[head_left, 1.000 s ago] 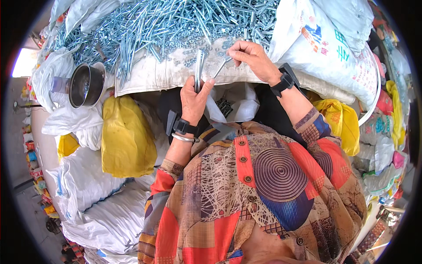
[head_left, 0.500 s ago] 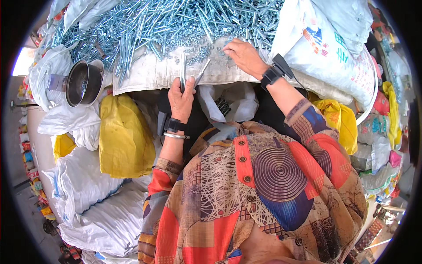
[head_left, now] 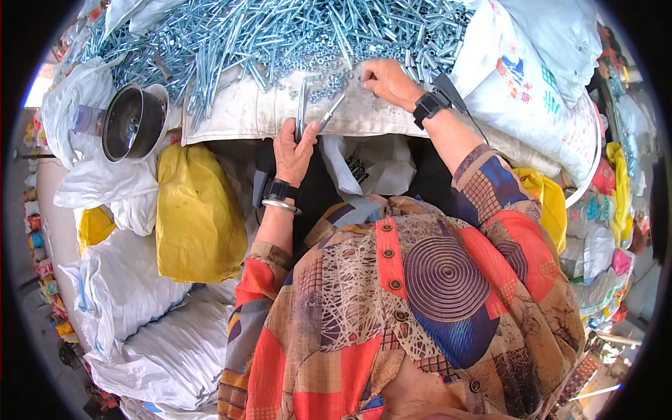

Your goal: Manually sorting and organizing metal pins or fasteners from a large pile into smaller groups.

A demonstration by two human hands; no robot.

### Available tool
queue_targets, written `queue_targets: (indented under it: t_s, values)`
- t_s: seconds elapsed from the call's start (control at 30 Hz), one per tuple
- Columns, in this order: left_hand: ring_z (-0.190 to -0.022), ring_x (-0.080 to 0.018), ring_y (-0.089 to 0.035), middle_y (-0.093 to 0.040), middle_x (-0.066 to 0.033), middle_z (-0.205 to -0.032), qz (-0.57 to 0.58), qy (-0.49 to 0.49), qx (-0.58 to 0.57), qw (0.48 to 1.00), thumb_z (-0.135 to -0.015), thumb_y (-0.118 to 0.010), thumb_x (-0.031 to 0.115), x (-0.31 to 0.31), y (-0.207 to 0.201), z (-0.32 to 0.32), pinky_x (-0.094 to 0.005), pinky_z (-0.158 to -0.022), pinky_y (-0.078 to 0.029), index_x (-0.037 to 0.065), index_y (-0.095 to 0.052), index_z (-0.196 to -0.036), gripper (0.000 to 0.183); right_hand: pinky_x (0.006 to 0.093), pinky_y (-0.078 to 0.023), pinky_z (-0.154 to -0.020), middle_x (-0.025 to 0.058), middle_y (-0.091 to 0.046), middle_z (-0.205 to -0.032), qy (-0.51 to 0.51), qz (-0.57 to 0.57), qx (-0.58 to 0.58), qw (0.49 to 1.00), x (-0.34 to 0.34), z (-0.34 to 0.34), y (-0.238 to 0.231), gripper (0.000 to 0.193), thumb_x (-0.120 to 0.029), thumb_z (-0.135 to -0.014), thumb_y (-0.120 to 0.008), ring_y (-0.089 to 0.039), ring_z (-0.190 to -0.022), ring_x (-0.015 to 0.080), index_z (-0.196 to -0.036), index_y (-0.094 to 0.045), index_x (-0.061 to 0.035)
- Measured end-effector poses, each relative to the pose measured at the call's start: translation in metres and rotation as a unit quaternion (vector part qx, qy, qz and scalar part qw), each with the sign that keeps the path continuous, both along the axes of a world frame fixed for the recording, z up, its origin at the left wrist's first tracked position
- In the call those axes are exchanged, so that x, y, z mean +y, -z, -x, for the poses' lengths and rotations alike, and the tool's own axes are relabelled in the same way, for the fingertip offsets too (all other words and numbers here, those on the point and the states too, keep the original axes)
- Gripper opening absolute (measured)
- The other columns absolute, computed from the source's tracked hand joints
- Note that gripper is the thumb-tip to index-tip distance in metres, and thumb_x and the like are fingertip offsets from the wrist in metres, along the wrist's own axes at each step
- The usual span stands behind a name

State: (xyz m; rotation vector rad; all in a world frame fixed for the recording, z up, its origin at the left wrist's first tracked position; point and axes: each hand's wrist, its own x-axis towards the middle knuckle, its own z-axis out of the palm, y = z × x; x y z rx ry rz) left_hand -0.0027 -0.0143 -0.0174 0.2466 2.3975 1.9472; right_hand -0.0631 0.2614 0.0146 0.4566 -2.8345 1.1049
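My left hand [head_left: 292, 155] is closed around silvery metal rods near the front edge of the cloth-covered work surface. One rod [head_left: 302, 105] points straight away from me; a second rod [head_left: 332, 113], with a paler tip, slants off to the right. My right hand [head_left: 392, 84] hovers at the right end of a scatter of small metal nuts [head_left: 329, 87], thumb and fingers drawn together. Anything between those fingertips is too small to make out. Beyond both hands spreads a large heap of shiny threaded rods [head_left: 280, 35] and short sleeves.
A dark metal pot [head_left: 133, 124] stands at the left with small pieces inside. A printed white sack [head_left: 525, 77] bulges at the right. Yellow bags [head_left: 199, 217] hang below the edge, and an open white bag [head_left: 381, 168] sits before my lap. White sacks [head_left: 175, 343] lie lower left.
The view has shifted slightly. My right hand's fingers are curled in more than before, still beside the nuts. My left hand keeps its hold on the rods.
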Motion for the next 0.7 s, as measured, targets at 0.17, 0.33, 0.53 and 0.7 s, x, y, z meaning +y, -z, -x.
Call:
queue_targets:
  t_s: [0.17, 0.33, 0.53, 0.7]
  values:
    - [-0.058, -0.0092, -0.044, -0.053, -0.0015, -0.062, 0.005, -0.008, -0.007, 1.000, -0.086, -0.076, 0.035, 0.004, 0.004, 0.003, -0.0286, -0.053, -0.041, 0.003, -0.051, -0.074, 0.042, 0.0432, -0.050, -0.070, 0.0202, -0.066, -0.079, 0.033, -0.006, 0.005, 0.999, -0.010, 0.008, 0.002, 0.011, -0.005, -0.075, -0.067, -0.063, -0.077, 0.0386, -0.083, -0.064, 0.0020]
    - [-0.057, -0.0120, -0.043, -0.052, -0.0038, -0.061, 0.023, -0.009, 0.015, 1.000, -0.084, -0.077, 0.035, 0.009, 0.005, 0.004, -0.0314, -0.053, -0.042, 0.001, -0.052, -0.076, 0.043, 0.0438, -0.049, -0.069, 0.0203, -0.064, -0.078, 0.000, -0.080, 0.052, 0.995, -0.010, 0.015, 0.002, 0.013, 0.001, -0.071, -0.058, -0.061, -0.075, 0.0402, -0.083, -0.063, 0.0025]
    - [-0.055, -0.0163, -0.043, -0.054, -0.0074, -0.061, 0.042, -0.011, 0.025, 0.999, -0.084, -0.077, 0.035, 0.008, 0.005, 0.005, -0.0335, -0.054, -0.042, 0.001, -0.050, -0.076, 0.044, 0.0355, -0.048, -0.064, 0.0127, -0.061, -0.074, -0.018, -0.008, 0.044, 0.999, -0.016, 0.004, 0.001, 0.012, -0.003, -0.078, -0.066, -0.061, -0.071, 0.0259, -0.088, -0.061, 0.0009]
    - [-0.056, -0.0135, -0.045, -0.055, -0.0046, -0.062, 0.051, -0.005, 0.043, 0.998, -0.084, -0.078, 0.033, 0.009, 0.010, 0.006, -0.0311, -0.054, -0.042, 0.001, -0.053, -0.077, 0.041, 0.0258, -0.051, -0.058, 0.0060, -0.066, -0.079, 0.040, 0.252, -0.130, 0.958, -0.031, -0.029, -0.023, 0.016, -0.002, -0.085, -0.066, -0.063, -0.066, 0.0111, -0.100, -0.063, 0.0036]
